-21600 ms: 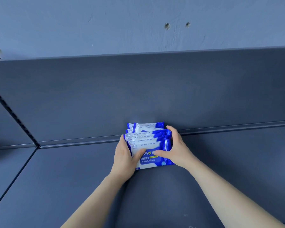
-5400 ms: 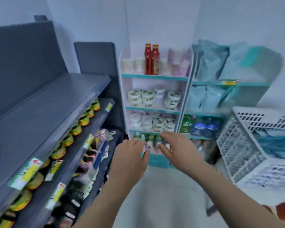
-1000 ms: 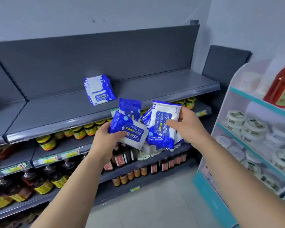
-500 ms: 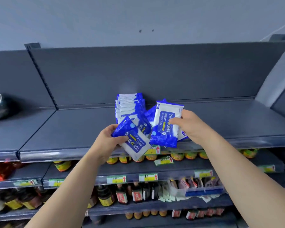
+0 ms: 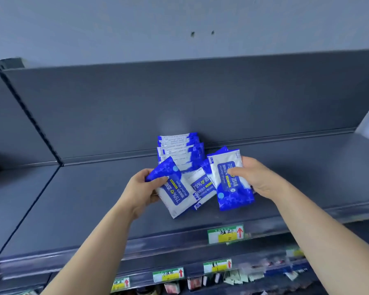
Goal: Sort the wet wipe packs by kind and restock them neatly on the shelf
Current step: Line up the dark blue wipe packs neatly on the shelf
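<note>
Two hands are shown over the grey shelf, each clamped on blue-and-white wet wipe packs. The left hand is closed on the blue end of a front pack, with the thumb on top. This pack is tilted, its white end pointed down and to the right. A second pack is fanned out behind it; whether it is gripped by the same hand cannot be told. The right hand is closed round a bundle of packs held nearly upright, with the thumb pressed across the printed face. The number of packs in the bundle cannot be told. A row of packs is seen standing at the rear of the shelf against the back panel, just behind the held packs and partly covered by them. Compared with half a second earlier, the held packs are now seen over the shelf board, where before they were held in front of its front edge. The shelf is viewed from nearer. The lower shelves, earlier in full view, are reduced to a blurred strip below the price tags.
</note>
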Demonstrator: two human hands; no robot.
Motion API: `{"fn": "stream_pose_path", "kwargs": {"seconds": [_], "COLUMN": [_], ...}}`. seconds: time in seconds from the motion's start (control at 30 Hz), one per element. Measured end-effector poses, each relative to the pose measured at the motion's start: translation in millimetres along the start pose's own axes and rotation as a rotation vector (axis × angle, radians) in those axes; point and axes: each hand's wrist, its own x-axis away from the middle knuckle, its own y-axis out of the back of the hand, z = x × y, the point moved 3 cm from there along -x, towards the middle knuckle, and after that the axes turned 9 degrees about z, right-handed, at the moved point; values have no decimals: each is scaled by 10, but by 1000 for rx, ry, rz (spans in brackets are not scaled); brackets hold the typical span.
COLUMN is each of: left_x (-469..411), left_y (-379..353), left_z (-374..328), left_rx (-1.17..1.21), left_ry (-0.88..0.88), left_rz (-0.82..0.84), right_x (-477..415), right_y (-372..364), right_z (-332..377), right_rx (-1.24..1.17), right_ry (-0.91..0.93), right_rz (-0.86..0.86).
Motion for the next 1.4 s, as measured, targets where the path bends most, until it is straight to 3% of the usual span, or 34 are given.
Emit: {"fn": "stream_pose_path", "kwargs": {"seconds": [0.1, 0.27, 0.4, 0.57, 0.67, 0.8, 0.97, 1.1, 1.17, 1.27, 1.4], "left_x": [-212, -472, -533, -362, -313, -297, -309, -327, -332, -331, -302], "left_y": [84, -146, -285, -295, -207, -95, -32, -56, -15, 46, 40], "left_z": [-41, -128, -142, 72, 161, 165, 82, -3, -49, -33, 94], "left_rx": [-108, -631, -732, -955, -1115, -990, -909, -827, -752, -652, -530], "left_ry": [21, 37, -50, -94, -147, -35, -92, -125, -148, -176, -155], "left_rz": [-1, 91, 3, 144, 42, -114, -104, 33, -47, -189, -227], "right_x": [-37, -74, -146, -236, -251, -176, -4, 8, -16, -55, -191], "right_y": [120, 293, 360, 338, 350, 463, 533, 438, 401, 358, 150], "right_z": [-107, -136, -206, -325, -322, -161, 189, 358, 376, 359, 127], "right_rx": [-67, -132, -78, -79, -103, -101, -50, -61, -125, -223, -293], "right_ry": [-25, -44, -87, -129, -118, -30, 104, 182, 194, 203, 135], "right_rz": [-60, -51, -106, -123, -107, -65, 110, 234, 268, 266, 160]}}
